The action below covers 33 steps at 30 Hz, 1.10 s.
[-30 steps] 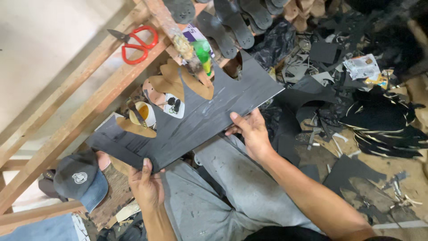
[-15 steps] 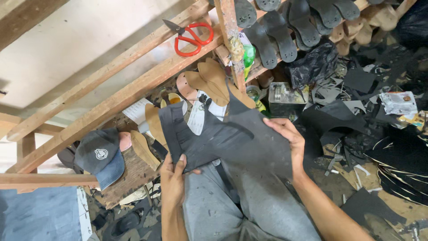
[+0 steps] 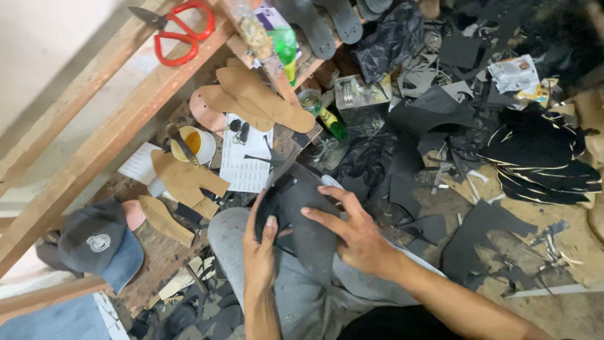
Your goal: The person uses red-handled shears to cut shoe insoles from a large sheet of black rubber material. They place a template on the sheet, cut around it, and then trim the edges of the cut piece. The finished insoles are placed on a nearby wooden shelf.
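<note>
A dark grey rubber sheet (image 3: 302,201) lies folded on my lap, over my grey trousers (image 3: 296,296). My left hand (image 3: 260,247) grips its left edge with the thumb on top. My right hand (image 3: 352,230) presses flat on the sheet's right side, fingers spread. Just beyond the sheet, on a low wooden bench (image 3: 157,252), lie tan sole-shaped cut-outs (image 3: 264,97), a printed paper (image 3: 245,157) and a small white cup of yellow glue (image 3: 192,143) with a brush in it.
Red-handled scissors (image 3: 179,31) rest on a wooden beam (image 3: 107,132) at the top left. A dark cap (image 3: 97,242) sits at the left. Black rubber scraps (image 3: 478,233), a stack of black cut pieces (image 3: 541,157) and black soles (image 3: 321,25) litter the floor.
The broad sheet that I held stretched between both hands is now folded into a compact bundle on my lap. My hands came closer together, and the view shifted down and right.
</note>
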{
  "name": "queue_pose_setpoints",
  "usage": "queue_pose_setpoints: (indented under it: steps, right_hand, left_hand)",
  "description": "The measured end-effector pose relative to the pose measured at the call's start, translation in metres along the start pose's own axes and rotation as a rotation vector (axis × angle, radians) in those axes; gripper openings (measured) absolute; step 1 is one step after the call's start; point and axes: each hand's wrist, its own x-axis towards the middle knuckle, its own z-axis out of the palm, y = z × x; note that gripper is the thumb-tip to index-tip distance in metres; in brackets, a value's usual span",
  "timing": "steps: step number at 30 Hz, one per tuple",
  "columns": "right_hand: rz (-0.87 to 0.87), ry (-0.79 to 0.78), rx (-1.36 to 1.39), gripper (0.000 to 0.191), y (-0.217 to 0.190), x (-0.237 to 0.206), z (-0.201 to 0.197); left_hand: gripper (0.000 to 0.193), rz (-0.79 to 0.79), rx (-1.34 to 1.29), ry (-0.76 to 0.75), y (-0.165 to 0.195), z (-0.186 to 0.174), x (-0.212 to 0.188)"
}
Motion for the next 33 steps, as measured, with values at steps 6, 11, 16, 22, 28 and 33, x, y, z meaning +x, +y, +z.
queue_pose_setpoints:
  steps: [6, 11, 16, 22, 28, 33]
  right_hand:
    - [0.08, -0.05, 0.176, 0.094, -0.011, 0.007, -0.016]
    - [-0.078, 0.068, -0.087, 0.093, 0.013, 0.006, -0.042]
    - [0.151, 0.049, 0.236, 0.07, 0.047, -0.018, -0.044]
    - [0.259, 0.184, 0.238, 0.056, 0.097, -0.03, -0.067]
    - [0.798, 0.465, 0.87, 0.041, 0.129, -0.027, -0.058]
    - [1.056, 0.444, 0.964, 0.03, 0.139, 0.015, -0.055]
  left_hand:
    - [0.061, -0.057, -0.245, -0.172, -0.011, 0.026, 0.006]
    - [0.054, -0.042, -0.142, -0.25, -0.027, 0.037, 0.015]
    - [0.041, -0.27, 0.27, -0.38, -0.033, 0.07, 0.01]
    - [0.046, -0.01, 0.043, -0.564, -0.009, 0.077, 0.019]
    - [0.063, -0.046, 0.013, -0.413, -0.021, 0.069, 0.028]
    - [0.076, -0.035, 0.164, -0.474, -0.033, 0.086, 0.045]
